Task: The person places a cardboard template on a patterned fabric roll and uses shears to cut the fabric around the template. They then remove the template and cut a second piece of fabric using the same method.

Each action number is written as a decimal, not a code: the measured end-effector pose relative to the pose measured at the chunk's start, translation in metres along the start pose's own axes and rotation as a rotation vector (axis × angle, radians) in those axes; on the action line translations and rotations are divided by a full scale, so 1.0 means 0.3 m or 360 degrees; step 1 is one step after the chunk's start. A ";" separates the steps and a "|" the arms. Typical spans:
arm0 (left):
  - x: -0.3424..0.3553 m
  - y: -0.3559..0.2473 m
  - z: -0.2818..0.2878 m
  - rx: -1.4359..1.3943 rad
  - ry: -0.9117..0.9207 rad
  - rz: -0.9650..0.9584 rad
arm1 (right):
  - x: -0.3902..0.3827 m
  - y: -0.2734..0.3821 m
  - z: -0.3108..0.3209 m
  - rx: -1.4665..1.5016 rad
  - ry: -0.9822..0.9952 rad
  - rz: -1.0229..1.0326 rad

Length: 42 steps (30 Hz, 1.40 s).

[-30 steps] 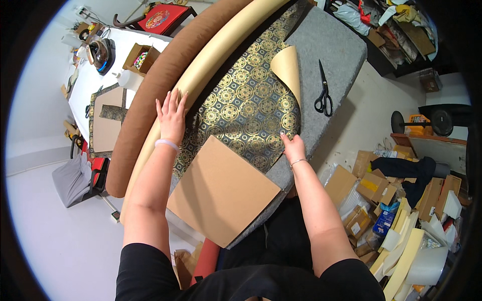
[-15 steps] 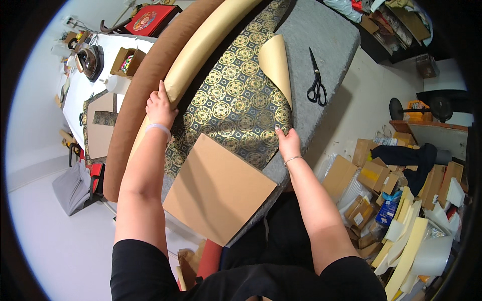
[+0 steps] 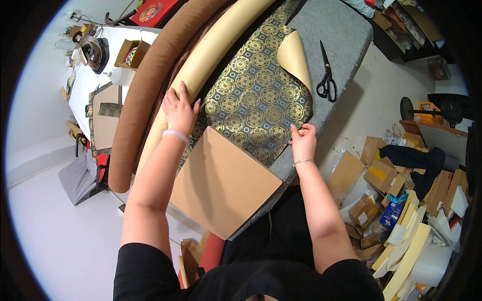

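Note:
A dark cloth with gold medallions (image 3: 261,83) lies across the grey worktable (image 3: 346,35), its far right corner folded back to bare a cream underside (image 3: 293,56). My left hand (image 3: 181,111) rests with fingers spread on the long cream roll (image 3: 216,45) along the cloth's left side. At the cloth's lower right edge, my right hand (image 3: 304,143) has thumb and fingers pinched together on the edge. A square tan board (image 3: 226,183) lies over the near end of the cloth, its front corner past the table edge. Black scissors (image 3: 327,75) lie right of the folded corner.
Beyond the cream roll runs a thick brown roll (image 3: 143,95). A white table (image 3: 83,108) at the left carries an iron (image 3: 95,54), an open small box (image 3: 133,54) and a cloth-edged board (image 3: 106,125). Cardboard boxes (image 3: 379,173) and foam strips (image 3: 414,261) crowd the floor at right.
The whole view has shifted, so the table and rolls sit farther right. My left hand's fingers have spread on the roll. My right fingers are more curled at the cloth's edge.

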State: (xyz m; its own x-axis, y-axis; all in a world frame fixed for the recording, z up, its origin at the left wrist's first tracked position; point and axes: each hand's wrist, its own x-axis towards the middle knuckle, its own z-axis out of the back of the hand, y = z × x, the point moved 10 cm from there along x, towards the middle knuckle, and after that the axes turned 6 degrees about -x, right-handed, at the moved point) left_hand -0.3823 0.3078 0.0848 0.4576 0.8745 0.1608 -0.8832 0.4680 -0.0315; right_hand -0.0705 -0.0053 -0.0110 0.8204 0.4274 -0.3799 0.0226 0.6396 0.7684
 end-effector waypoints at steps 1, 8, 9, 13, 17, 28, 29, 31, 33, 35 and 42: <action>-0.004 -0.001 0.030 -0.0117 0.0004 -0.0123 | -0.009 0.029 0.018 -0.0349 -0.0024 0.0092; -0.015 0.121 0.001 -0.0390 0.0409 0.0137 | -0.132 0.310 0.054 -0.0932 -0.0415 0.1233; -0.011 0.122 0.004 -0.0383 0.0399 0.0127 | -0.127 0.335 -0.001 -0.1047 -0.0218 0.1418; 0.006 0.131 0.010 -0.0397 0.0444 0.0114 | 0.025 0.353 -0.192 -0.1583 0.0255 0.1792; 0.008 0.119 0.023 -0.0404 0.0373 0.0108 | 0.426 0.385 -0.146 -0.2050 0.0027 0.1573; -0.217 -0.079 0.127 -0.0521 -0.0056 -0.0578 | 0.463 0.439 0.154 -0.1122 -0.0455 0.1563; -0.326 -0.105 0.122 -0.0601 0.0074 -0.0587 | 0.375 0.420 0.192 -0.0930 -0.0495 0.1549; -0.541 -0.094 0.124 -0.0674 0.0285 -0.0431 | 0.188 0.342 0.209 -0.0664 -0.0283 0.1413; -0.755 0.008 0.148 -0.0725 0.0319 0.0012 | -0.064 0.191 0.127 -0.0474 0.0337 0.1096; -0.992 0.148 0.194 -0.0818 0.0167 0.0621 | -0.322 0.092 0.075 -0.0749 0.0594 0.1012; -1.644 0.229 0.068 -0.2003 0.0139 0.2239 | -0.689 -0.072 0.043 -0.0727 0.0968 0.0800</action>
State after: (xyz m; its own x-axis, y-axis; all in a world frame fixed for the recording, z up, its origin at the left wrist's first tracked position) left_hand -0.6707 -0.0941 0.0234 -0.3941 0.6359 -0.6635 -0.0072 -0.7241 -0.6897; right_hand -0.2331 -0.1157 0.0577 0.2266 0.9046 -0.3610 -0.5910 0.4223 0.6873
